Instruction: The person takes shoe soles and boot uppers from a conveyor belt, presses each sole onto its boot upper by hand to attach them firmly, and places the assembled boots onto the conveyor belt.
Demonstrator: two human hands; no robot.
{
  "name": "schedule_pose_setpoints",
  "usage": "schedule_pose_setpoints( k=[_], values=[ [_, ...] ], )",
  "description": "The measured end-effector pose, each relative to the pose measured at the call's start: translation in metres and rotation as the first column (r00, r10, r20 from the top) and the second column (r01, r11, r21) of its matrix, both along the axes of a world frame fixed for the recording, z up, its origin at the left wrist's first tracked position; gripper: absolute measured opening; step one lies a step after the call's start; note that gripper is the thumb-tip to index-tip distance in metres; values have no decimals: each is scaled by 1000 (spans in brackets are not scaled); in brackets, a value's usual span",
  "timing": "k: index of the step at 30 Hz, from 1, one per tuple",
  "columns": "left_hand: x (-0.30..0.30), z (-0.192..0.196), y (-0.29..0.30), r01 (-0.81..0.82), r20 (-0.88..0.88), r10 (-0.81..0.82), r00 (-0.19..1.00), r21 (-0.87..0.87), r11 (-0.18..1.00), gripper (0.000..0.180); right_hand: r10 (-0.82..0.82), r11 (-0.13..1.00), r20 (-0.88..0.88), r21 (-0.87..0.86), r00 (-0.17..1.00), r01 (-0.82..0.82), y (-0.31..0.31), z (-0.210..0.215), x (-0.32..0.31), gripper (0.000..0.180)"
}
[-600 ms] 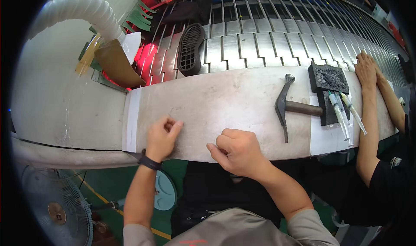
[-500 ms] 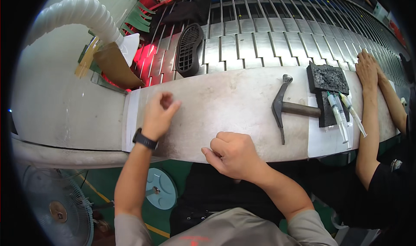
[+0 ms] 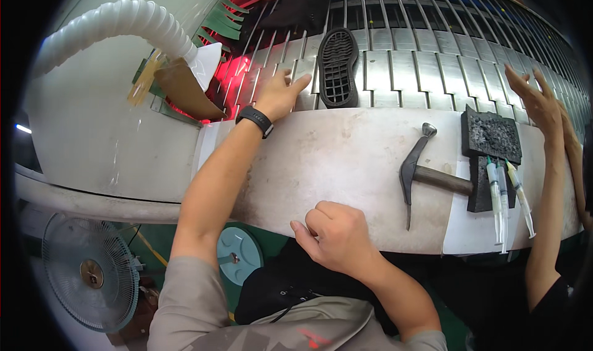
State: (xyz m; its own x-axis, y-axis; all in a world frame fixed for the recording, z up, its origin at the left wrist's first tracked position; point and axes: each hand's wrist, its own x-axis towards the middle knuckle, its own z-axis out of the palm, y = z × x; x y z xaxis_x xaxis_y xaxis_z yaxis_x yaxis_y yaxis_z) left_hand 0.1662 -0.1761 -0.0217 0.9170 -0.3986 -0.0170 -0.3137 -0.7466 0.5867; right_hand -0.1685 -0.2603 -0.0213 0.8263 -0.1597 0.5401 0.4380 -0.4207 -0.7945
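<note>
A black shoe sole (image 3: 338,73) lies on the metal slat conveyor (image 3: 404,73) beyond the worktable, its gridded side up. My left hand (image 3: 280,94), with a dark watch on the wrist, reaches over the table's far edge. Its fingers are spread and hold nothing; the sole is just to their right, apart from them. Near the table's front edge my right hand (image 3: 335,235) is closed in a fist, and nothing shows in it. The claw-like hammer (image 3: 441,179) rests on the table to the right, touched by neither hand.
Black foam blocks (image 3: 491,135) with several syringes (image 3: 496,193) stand at the right, beside a co-worker's hands (image 3: 538,107). A white flexible duct (image 3: 123,26) and brown flap (image 3: 188,88) border the conveyor's left end. A fan (image 3: 91,274) and blue stool (image 3: 238,255) are below.
My left hand has moved forward from above the table to the conveyor. The sole has travelled right along the slats. My right hand stays closed. The co-worker's near hand has lifted, fingers apart.
</note>
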Motion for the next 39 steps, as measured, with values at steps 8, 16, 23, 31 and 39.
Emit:
schedule_pose_setpoints(
  k=[8,16,23,31,39],
  values=[
    [190,-30,71,-666,373,554,744,480,571,103,125,992,15,31,992,-125,-10,5,4,36],
    [198,-25,111,-524,216,545,810,683,509,69,135,990,-37,-33,990,-136,-8,3,8,35],
    [148,13,54,-373,375,173,911,569,732,56,98,992,-61,-70,993,-102,-2,11,12,34],
    [78,16,45,-232,150,192,970,326,917,92,-29,1000,-125,-11,992,28,14,14,6,36],
    [-55,101,108,77,106,-51,993,-259,963,76,-215,967,-105,119,971,227,21,13,-1,34]
  ],
)
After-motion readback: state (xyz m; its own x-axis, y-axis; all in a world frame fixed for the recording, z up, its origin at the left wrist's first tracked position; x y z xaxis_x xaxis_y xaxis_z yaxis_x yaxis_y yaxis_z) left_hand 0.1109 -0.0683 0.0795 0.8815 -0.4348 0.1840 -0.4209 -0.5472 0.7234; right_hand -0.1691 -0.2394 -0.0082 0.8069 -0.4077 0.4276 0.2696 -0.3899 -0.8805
